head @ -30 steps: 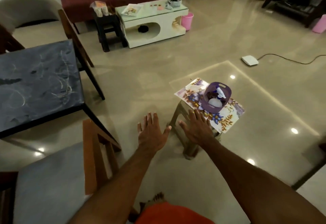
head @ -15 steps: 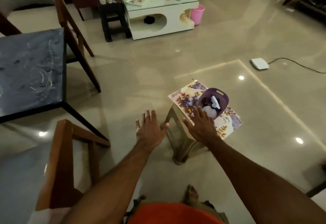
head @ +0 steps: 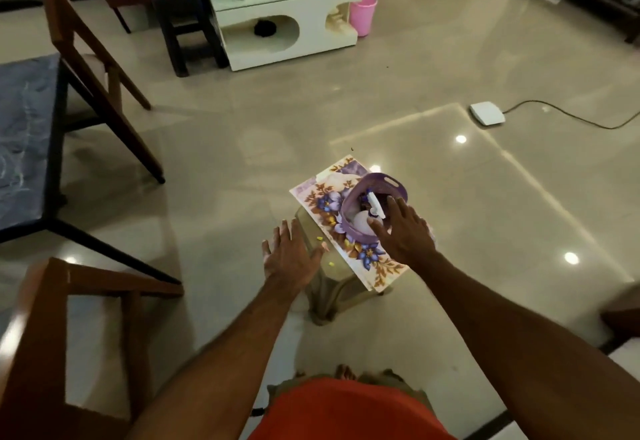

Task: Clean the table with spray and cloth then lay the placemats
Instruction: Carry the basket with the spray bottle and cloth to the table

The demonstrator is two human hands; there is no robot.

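Polished beige floor tiles are stretching across the room, and the dark marbled table (head: 24, 141) you are meant to clean is waiting at far left, untouched. Your left hand (head: 289, 254) is hovering flat, fingers spread, holding nothing, probably for balance. Floral placemats (head: 346, 231) are lying on a small plastic stool (head: 332, 294), keeping supplies together. Your right hand (head: 403, 231) is reaching spread-fingered over the purple plastic basket (head: 377, 204) towards the white spray bottle (head: 375, 205), gripping nothing yet.
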